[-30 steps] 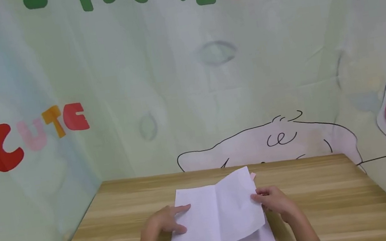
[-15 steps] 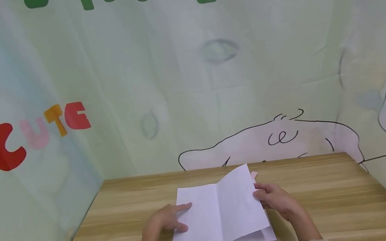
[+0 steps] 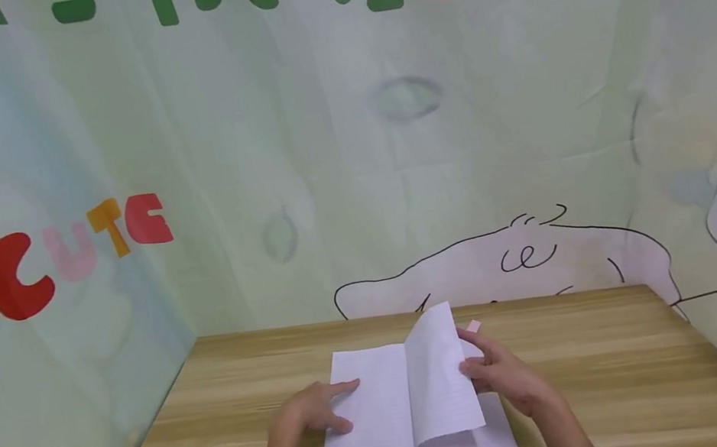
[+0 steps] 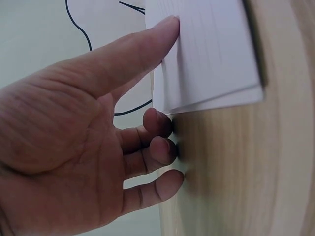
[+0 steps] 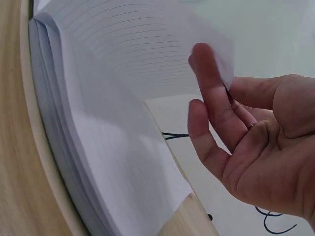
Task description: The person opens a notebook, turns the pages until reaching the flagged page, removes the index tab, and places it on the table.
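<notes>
An open notebook [image 3: 373,414] with white lined pages lies on the wooden table. My left hand [image 3: 313,409] rests at its left side; thumb and index finger press on the left page, and in the left wrist view the other fingers [image 4: 170,184] bend at the table beside the paper. With my right hand [image 3: 502,372] I pinch the outer edge of a lifted page [image 3: 439,381] between thumb and fingers. That page stands up in a curve from the spine, above the right-hand pages [image 5: 113,147].
A small pink tab [image 3: 474,327] sticks out past the notebook's top right. The wooden table [image 3: 630,368] reaches back to a pale printed curtain [image 3: 217,160] with cartoon drawings and letters, which also hangs at both sides.
My right hand has moved a little left and carried the page's edge with it, so the page stands steeper and more of the sheet beneath shows. The left hand stays on the left page.
</notes>
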### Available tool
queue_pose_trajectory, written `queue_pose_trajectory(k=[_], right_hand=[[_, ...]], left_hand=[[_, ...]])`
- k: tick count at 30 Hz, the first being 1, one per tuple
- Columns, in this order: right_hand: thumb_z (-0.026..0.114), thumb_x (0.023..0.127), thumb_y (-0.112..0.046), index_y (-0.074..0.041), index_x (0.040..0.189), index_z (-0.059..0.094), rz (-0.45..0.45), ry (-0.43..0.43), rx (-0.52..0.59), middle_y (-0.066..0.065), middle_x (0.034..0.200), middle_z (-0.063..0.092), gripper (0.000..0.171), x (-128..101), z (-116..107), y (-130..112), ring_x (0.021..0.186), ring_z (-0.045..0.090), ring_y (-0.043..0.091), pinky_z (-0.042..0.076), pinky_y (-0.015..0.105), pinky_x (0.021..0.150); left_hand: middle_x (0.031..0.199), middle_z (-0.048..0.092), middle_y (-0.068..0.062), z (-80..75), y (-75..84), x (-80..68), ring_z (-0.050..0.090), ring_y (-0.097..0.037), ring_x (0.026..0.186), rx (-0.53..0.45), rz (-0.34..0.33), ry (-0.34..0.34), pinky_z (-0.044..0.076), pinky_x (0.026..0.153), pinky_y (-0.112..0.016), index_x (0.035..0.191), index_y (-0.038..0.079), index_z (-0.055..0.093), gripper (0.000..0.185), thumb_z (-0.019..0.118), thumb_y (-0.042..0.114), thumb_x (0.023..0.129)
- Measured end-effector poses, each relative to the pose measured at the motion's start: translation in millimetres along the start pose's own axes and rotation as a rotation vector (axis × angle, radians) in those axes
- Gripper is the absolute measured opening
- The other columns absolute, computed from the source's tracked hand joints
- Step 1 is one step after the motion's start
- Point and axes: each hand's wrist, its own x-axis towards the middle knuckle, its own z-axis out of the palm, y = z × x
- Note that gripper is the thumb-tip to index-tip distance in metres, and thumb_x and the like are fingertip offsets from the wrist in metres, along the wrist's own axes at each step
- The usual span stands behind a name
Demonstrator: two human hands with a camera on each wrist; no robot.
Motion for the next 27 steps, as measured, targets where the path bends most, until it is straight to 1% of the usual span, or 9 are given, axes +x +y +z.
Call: queue_pose_trajectory(k=[4, 8, 15, 19, 21, 23, 25, 26, 27], right_hand=[[0.059, 0.100, -0.009, 0.002, 0.156, 0.021, 0.007, 0.008, -0.013, 0.008, 0.093, 0.068, 0.069, 3, 7, 3, 0.070, 0.067, 0.018, 0.054, 0.032, 0.070], [0.060, 0.099, -0.011, 0.003, 0.153, 0.027, 0.015, 0.036, -0.051, 0.004, 0.085, 0.064, 0.065, 7, 15, 5, 0.063, 0.062, 0.015, 0.052, 0.029, 0.064], [0.061, 0.100, -0.015, 0.007, 0.150, 0.031, 0.030, 0.097, -0.085, 0.000, 0.072, 0.060, 0.063, 10, 31, 7, 0.055, 0.054, 0.011, 0.045, 0.025, 0.056], [0.061, 0.100, -0.015, 0.010, 0.148, 0.032, 0.011, 0.126, -0.098, 0.001, 0.069, 0.058, 0.061, 13, 37, 9, 0.051, 0.050, 0.011, 0.040, 0.023, 0.051], [0.062, 0.099, -0.015, 0.009, 0.147, 0.034, 0.008, 0.142, -0.097, 0.001, 0.068, 0.058, 0.060, 14, 40, 10, 0.050, 0.049, 0.011, 0.038, 0.022, 0.050], [0.063, 0.099, -0.015, 0.009, 0.147, 0.036, 0.007, 0.153, -0.093, 0.001, 0.067, 0.057, 0.060, 15, 42, 11, 0.049, 0.047, 0.011, 0.038, 0.022, 0.049], [0.064, 0.098, -0.016, 0.010, 0.146, 0.037, 0.010, 0.162, -0.088, 0.001, 0.066, 0.056, 0.060, 17, 44, 12, 0.049, 0.047, 0.010, 0.038, 0.021, 0.049], [0.065, 0.098, -0.017, 0.010, 0.145, 0.038, 0.014, 0.167, -0.086, 0.001, 0.066, 0.056, 0.061, 17, 45, 12, 0.049, 0.047, 0.010, 0.038, 0.021, 0.049], [0.066, 0.097, -0.017, 0.010, 0.145, 0.038, 0.017, 0.171, -0.081, 0.001, 0.065, 0.055, 0.061, 18, 46, 13, 0.049, 0.046, 0.010, 0.038, 0.021, 0.049]], left_hand=[[0.136, 0.056, -0.029, 0.6, 0.6, 0.6, 0.053, -0.041, 0.125, 0.002, -0.002, 0.002, 0.038, 0.105, -0.057, 0.141, 0.013, 0.058, 0.066, 0.082, 0.013, 0.080], [0.136, 0.056, -0.028, -0.1, 1.5, 0.8, 0.055, -0.036, 0.118, -0.001, -0.002, 0.005, 0.039, 0.105, -0.056, 0.141, 0.013, 0.059, 0.065, 0.082, 0.013, 0.080], [0.138, 0.056, -0.026, -1.8, 1.5, -0.6, 0.050, -0.043, 0.129, 0.000, -0.015, -0.011, 0.037, 0.107, -0.057, 0.141, 0.013, 0.058, 0.063, 0.081, 0.016, 0.082], [0.137, 0.056, -0.025, -3.0, 1.2, -0.7, 0.051, -0.043, 0.128, 0.006, -0.002, -0.025, 0.037, 0.107, -0.056, 0.142, 0.012, 0.058, 0.063, 0.081, 0.016, 0.082], [0.138, 0.056, -0.025, -3.8, 0.8, -0.7, 0.053, -0.040, 0.125, 0.002, 0.017, -0.034, 0.038, 0.106, -0.056, 0.141, 0.012, 0.058, 0.063, 0.080, 0.016, 0.083], [0.137, 0.057, -0.025, -4.8, 0.5, -0.8, 0.057, -0.033, 0.116, -0.012, 0.043, -0.041, 0.041, 0.103, -0.054, 0.142, 0.012, 0.058, 0.062, 0.080, 0.018, 0.084], [0.118, 0.064, -0.025, -5.6, 0.0, -0.5, 0.057, -0.025, 0.097, -0.034, 0.095, -0.041, 0.048, 0.091, -0.045, 0.142, 0.010, 0.057, 0.063, 0.080, 0.018, 0.084], [0.106, 0.066, -0.023, -6.0, -0.1, -0.1, 0.055, -0.020, 0.088, -0.048, 0.133, -0.038, 0.049, 0.084, -0.040, 0.143, 0.009, 0.055, 0.064, 0.080, 0.017, 0.084], [0.092, 0.064, -0.018, -6.2, -0.1, 0.9, 0.051, -0.016, 0.079, -0.058, 0.172, -0.030, 0.048, 0.076, -0.035, 0.144, 0.007, 0.054, 0.065, 0.079, 0.017, 0.085]])
